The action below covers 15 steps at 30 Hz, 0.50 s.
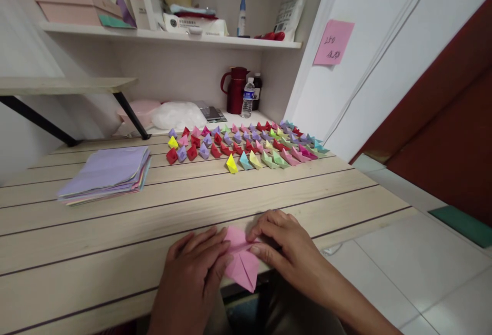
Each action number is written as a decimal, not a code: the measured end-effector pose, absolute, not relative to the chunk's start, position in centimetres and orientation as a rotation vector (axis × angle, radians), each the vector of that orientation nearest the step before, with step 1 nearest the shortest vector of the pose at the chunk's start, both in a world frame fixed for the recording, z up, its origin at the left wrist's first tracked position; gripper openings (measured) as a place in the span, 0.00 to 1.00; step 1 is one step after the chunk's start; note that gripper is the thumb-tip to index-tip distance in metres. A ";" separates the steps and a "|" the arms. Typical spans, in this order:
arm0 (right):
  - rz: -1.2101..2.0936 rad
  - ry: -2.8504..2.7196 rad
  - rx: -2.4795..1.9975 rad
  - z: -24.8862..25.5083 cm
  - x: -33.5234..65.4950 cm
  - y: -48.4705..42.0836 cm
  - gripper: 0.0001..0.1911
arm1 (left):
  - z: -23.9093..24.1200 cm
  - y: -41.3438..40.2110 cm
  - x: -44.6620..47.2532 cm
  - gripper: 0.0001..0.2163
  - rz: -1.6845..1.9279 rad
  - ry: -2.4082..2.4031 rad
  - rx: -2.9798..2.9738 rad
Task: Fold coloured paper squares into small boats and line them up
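Note:
A folded pink paper (243, 263) lies at the near edge of the wooden table (115, 232), its pointed tip hanging over the edge. My left hand (194, 268) presses on its left side with fingers bent and close together. My right hand (282, 245) pinches the paper's upper right part with fingertips curled onto it. Both hands touch the paper.
Several small folded paper boats (246, 145) in many colours stand in rows at the back of the table. A stack of coloured paper sheets (105, 173) lies at the left. A red jug (235, 89) and a water bottle (248, 98) stand behind. White floor tiles lie to the right.

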State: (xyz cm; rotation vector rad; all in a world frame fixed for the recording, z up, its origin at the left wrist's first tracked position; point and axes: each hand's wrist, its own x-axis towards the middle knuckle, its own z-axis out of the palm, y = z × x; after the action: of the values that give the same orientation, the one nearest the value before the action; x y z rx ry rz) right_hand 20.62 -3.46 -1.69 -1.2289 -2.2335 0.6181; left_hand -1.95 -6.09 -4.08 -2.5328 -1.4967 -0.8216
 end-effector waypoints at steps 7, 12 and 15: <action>0.344 -2.212 -1.495 -2.3 18.7 -3.4 0.07 | -4.6 -6.3 -1.8 0.15 -0.812 -1.472 -2.446; 0.335 -2.202 -1.519 -2.3 18.5 -3.2 0.15 | -5.1 -7.1 -1.6 0.19 -0.845 -1.497 -2.183; 0.331 -2.204 -1.503 -2.5 18.6 -3.3 0.16 | -5.6 -7.8 -1.6 0.23 -0.787 -1.335 -2.198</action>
State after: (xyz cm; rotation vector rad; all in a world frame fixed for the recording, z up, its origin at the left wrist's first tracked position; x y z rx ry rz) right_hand 18.61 -3.33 -2.52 -1.5029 -2.2036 0.3306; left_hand -1.60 -7.81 -5.64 -2.1981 -1.3352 -0.7868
